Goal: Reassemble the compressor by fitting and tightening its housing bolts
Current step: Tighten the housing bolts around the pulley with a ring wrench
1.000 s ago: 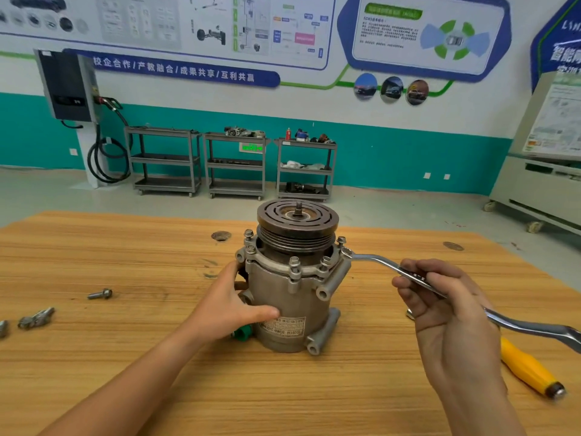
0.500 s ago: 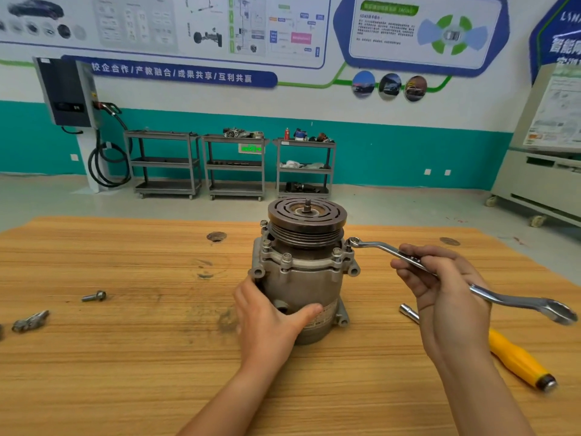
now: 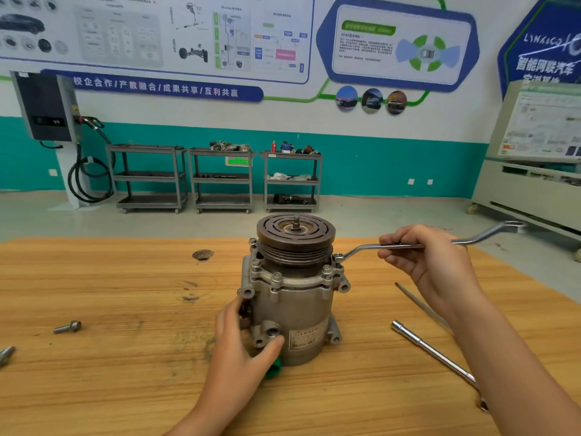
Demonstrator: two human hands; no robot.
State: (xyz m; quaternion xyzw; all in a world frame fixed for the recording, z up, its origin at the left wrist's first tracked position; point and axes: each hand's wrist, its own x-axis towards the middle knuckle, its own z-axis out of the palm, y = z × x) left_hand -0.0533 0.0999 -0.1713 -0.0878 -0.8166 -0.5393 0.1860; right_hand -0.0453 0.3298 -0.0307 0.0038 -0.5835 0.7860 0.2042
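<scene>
The grey compressor stands upright on the wooden table, its dark pulley on top and several bolts in its flange. My left hand grips its lower left side, thumb across the front port. My right hand holds the shaft of a silver ring wrench. The wrench's near ring sits on a flange bolt at the compressor's right; its far end points right.
A loose bolt lies at the left, with another metal part at the left edge. A socket driver shaft lies right of the compressor, partly under my right forearm. A knot hole marks the table behind.
The compressor has been turned on the table by my left hand, which regripped lower on its left side. The wrench handle has swung away from me, now pointing right and level.
</scene>
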